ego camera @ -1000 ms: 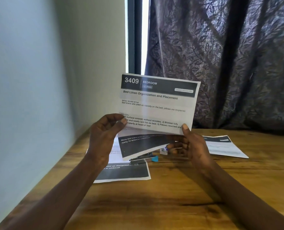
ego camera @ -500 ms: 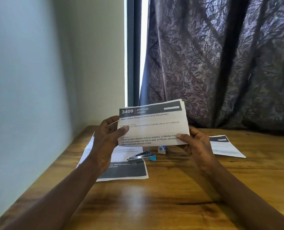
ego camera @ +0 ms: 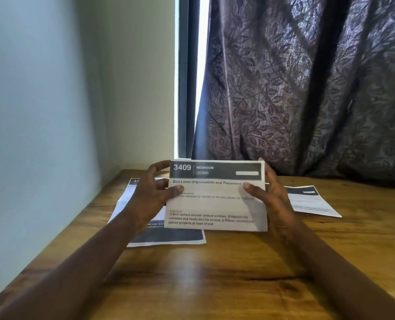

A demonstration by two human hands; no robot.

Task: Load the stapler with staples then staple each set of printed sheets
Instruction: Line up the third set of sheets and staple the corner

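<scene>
Above the wooden table (ego camera: 215, 285), one printed set (ego camera: 215, 204) is held upright in two hands.
Its side edges are pinched, thumbs in front, by the left hand (ego camera: 150, 199) and right hand (ego camera: 275, 202). Two more paper sets lie flat behind: a second set (ego camera: 168, 237) near the left edge, a third set (ego camera: 312, 202) toward the far right. A leaf-patterned curtain (ego camera: 307, 88) hangs beyond.
</scene>
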